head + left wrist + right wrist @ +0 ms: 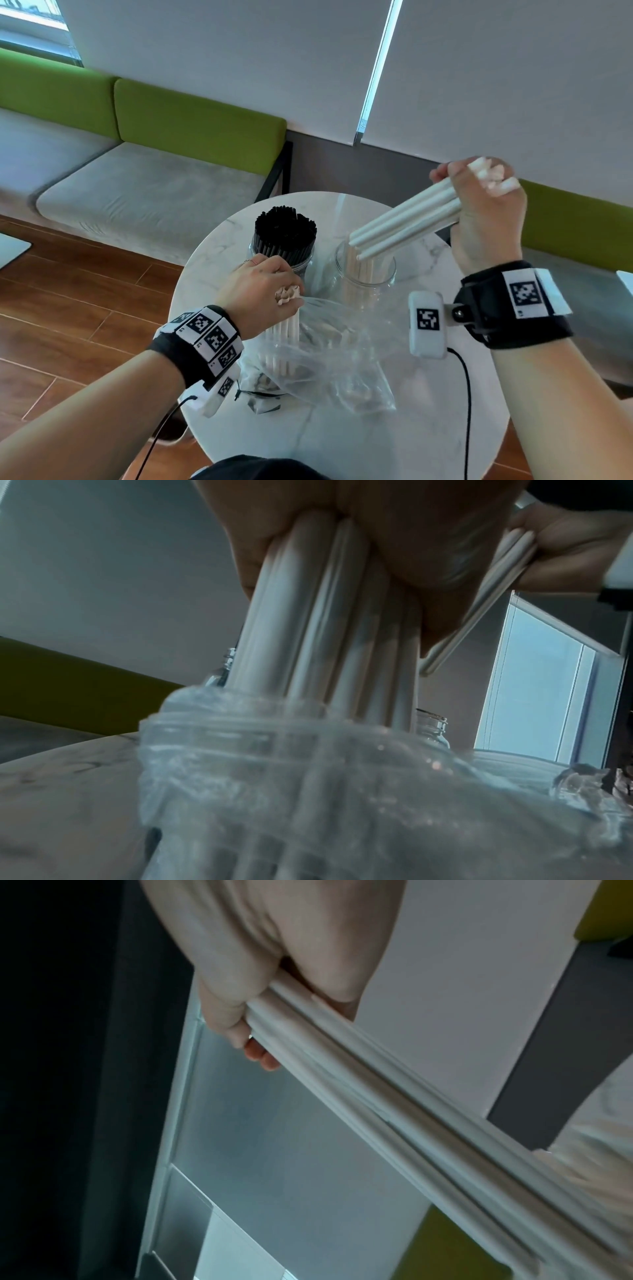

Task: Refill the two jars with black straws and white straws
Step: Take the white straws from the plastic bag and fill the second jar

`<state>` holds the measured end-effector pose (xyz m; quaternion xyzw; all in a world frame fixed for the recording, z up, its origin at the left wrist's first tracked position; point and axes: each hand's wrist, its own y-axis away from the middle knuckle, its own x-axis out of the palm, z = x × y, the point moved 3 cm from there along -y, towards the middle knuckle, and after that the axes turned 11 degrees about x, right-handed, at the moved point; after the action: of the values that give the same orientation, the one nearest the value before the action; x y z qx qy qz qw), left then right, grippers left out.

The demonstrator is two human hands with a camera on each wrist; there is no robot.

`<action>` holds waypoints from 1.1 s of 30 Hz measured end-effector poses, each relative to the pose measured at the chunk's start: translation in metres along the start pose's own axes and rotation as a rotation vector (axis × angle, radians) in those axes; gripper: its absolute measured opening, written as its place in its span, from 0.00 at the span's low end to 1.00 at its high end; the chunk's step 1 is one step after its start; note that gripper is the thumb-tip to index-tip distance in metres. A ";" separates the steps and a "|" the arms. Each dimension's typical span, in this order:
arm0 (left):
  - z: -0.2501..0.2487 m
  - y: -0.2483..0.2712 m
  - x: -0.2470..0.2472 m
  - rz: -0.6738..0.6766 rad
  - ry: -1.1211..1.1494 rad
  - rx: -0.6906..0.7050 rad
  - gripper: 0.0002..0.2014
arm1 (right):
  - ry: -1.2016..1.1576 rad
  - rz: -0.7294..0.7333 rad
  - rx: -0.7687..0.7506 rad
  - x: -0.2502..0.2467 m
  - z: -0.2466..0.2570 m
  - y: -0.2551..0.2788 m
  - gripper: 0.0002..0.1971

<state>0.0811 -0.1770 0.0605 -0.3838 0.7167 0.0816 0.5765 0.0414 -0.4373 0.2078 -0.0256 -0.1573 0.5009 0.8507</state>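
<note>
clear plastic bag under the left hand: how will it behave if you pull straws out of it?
The bag looks thin and crumpled, so probably floppy and light; it may lift or drag along with the straws that the left hand grips. Its glossy film on the smooth marble table suggests it would slide unless pinned.

The head camera looks down from high up at the round white marble table (342, 428), with both hands in view. The left wrist camera sits low and very close, looking up along a bunch of white paper straws (329, 620) standing in a clear plastic bag (308, 791). The right wrist camera looks close along slanted white straws (394, 1104) toward the wall. The head view shares both bunches.
</note>
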 end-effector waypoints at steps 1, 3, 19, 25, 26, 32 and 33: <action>0.000 0.000 0.000 0.000 0.003 -0.001 0.17 | 0.024 -0.016 0.011 0.003 -0.006 -0.004 0.09; 0.000 0.000 -0.001 0.003 0.006 -0.003 0.17 | 0.067 -0.059 0.064 0.007 -0.028 -0.010 0.12; 0.000 -0.001 -0.002 0.035 0.024 -0.033 0.17 | 0.378 0.022 0.386 0.041 -0.173 -0.006 0.10; 0.001 -0.002 -0.001 0.035 0.018 -0.031 0.16 | 0.750 0.135 0.104 0.040 -0.172 -0.020 0.13; 0.001 -0.001 -0.001 0.029 0.015 -0.027 0.16 | 0.833 0.181 0.043 0.041 -0.172 -0.022 0.12; 0.001 -0.001 -0.001 0.034 0.009 -0.029 0.16 | 1.185 0.335 -0.242 0.039 -0.172 -0.019 0.25; 0.001 -0.001 -0.001 0.038 0.005 -0.030 0.16 | 1.266 0.347 -0.283 0.038 -0.171 -0.018 0.26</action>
<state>0.0821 -0.1766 0.0610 -0.3791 0.7240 0.1020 0.5672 0.1241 -0.3944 0.0583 -0.4507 0.3144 0.4933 0.6743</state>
